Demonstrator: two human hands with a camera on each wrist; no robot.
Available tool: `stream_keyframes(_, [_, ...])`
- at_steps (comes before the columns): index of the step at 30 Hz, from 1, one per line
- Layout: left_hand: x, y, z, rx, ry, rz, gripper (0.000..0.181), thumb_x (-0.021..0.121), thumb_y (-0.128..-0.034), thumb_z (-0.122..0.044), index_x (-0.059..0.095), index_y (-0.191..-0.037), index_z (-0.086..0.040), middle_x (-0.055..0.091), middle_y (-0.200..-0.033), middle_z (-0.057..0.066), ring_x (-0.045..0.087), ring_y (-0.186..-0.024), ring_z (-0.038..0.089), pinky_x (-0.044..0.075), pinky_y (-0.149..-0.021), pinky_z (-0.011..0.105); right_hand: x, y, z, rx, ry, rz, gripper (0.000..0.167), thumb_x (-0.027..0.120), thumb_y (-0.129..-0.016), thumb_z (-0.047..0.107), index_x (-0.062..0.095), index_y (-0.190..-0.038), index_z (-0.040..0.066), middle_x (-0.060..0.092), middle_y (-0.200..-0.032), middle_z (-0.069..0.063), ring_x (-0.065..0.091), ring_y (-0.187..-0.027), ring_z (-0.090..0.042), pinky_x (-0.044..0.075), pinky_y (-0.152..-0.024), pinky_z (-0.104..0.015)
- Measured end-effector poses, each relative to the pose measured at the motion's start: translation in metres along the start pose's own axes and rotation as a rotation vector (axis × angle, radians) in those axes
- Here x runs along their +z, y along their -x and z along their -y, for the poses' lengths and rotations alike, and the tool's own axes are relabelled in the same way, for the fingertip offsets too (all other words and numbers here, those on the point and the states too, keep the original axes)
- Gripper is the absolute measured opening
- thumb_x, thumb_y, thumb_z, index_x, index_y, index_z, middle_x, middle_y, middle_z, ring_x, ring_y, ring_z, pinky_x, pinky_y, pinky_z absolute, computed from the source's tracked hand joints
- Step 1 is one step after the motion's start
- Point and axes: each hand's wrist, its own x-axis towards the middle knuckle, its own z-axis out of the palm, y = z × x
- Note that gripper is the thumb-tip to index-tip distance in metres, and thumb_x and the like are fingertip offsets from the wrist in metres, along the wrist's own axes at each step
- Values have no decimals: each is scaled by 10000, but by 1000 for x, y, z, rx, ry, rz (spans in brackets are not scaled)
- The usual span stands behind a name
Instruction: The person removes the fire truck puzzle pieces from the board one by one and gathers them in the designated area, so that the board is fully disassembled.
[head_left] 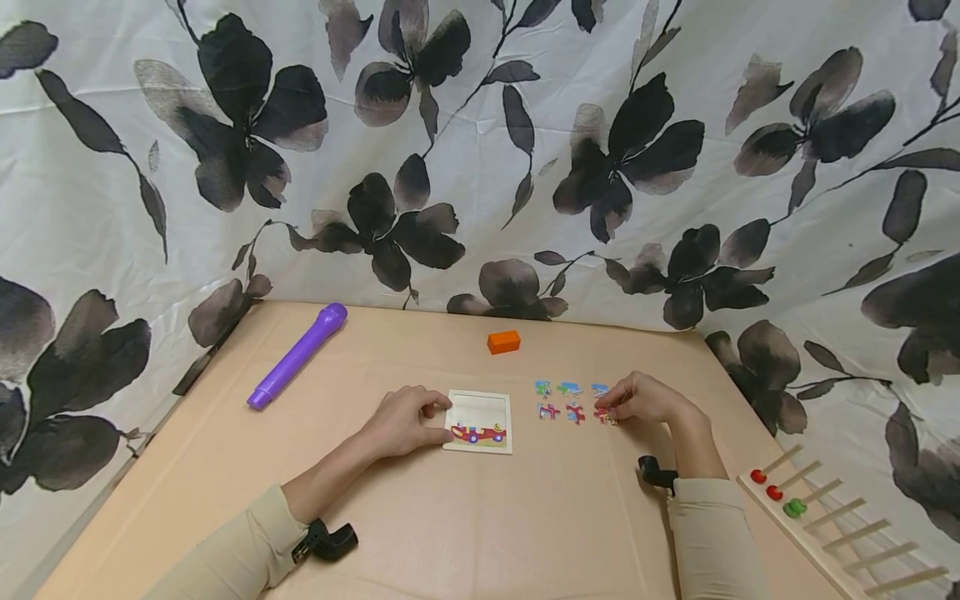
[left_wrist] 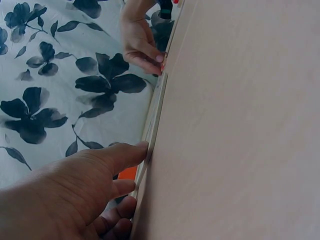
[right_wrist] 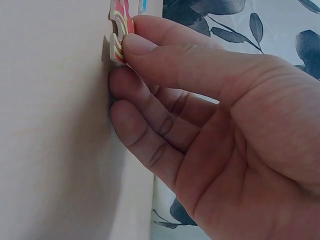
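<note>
A square wooden puzzle board (head_left: pixel 477 398) lies on the table, with a red vehicle picture along its lower part. My left hand (head_left: pixel 405 423) holds the board's left edge between thumb and fingers; the left wrist view shows this hand (left_wrist: pixel 75 187) at the thin board edge (left_wrist: pixel 159 102). To the right, several jigsaw pieces (head_left: pixel 574 413) lie in two rows. My right hand (head_left: pixel 647 398) is at the right end of these rows. Seen from the right wrist, thumb and index finger pinch a red and yellow puzzle piece (right_wrist: pixel 118 47); the other fingertips are near the tabletop.
An orange block (head_left: pixel 504 342) lies behind the board. A purple tube with a rounded end (head_left: pixel 297 357) is at the back left. On the right stands a wooden peg rack (head_left: pixel 817 533) with red and green beads. Floral cloth (head_left: pixel 480 167) hangs behind the table (head_left: pixel 420 517).
</note>
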Motion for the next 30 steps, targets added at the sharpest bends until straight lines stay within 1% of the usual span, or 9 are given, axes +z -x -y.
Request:
stream_keyframes(8, [1, 0, 1, 3, 4, 1, 455, 898, -783, -424, 762, -1155, -200, 590, -868, -57, 509, -846, 139, 323, -795, 352, 0, 0, -1, 20, 23, -12, 228, 766, -877, -28, 797, -1102, -12, 781, -1105, -168, 608, -900, -147, 487, -767, -261])
stream_keyframes(14, [1, -1, 3, 10, 4, -4, 456, 898, -779, -425, 764, -1149, -195, 587, -861, -68, 504, -837, 125, 328, -790, 348, 0, -2, -2, 2, 7, -3, 220, 766, -879, -32, 793, -1097, -28, 778, -1106, -185, 644, -940, -178, 514, -776, -232])
stream_keyframes(20, [1, -1, 2, 7, 5, -6, 454, 899, -780, -424, 763, -1150, -198, 585, -859, -63, 502, -836, 131, 322, -790, 352, 0, -1, 0, 0, 13, -6, 218, 766, -883, -21, 793, -1100, -26, 776, -1111, -188, 636, -952, -201, 511, -795, -254])
stream_keyframes(24, [1, -1, 2, 4, 6, -2, 455, 898, -783, -422, 762, -1155, -198, 588, -863, -60, 508, -844, 136, 321, -795, 353, -1, 0, 2, 10, 37, -60, 203, 766, -900, 15, 802, -1099, 0, 776, -1127, -172, 662, -1009, -231, 508, -822, -280])
stream_keyframes(28, [2, 0, 2, 5, 4, -5, 456, 899, -781, -421, 763, -1154, -196, 586, -861, -62, 506, -845, 134, 320, -795, 353, -2, -1, 5, 19, 18, -136, 209, 749, -911, 34, 804, -1113, 25, 766, -1171, -162, 668, -1049, -226, 500, -833, -279])
stream_keyframes(30, [2, 0, 2, 4, 6, -6, 455, 899, -781, -419, 763, -1154, -197, 585, -860, -60, 504, -845, 136, 317, -796, 355, -2, -2, 6, 11, -2, -151, 240, 737, -915, 25, 786, -1149, 9, 757, -1176, -179, 654, -1009, -220, 503, -806, -271])
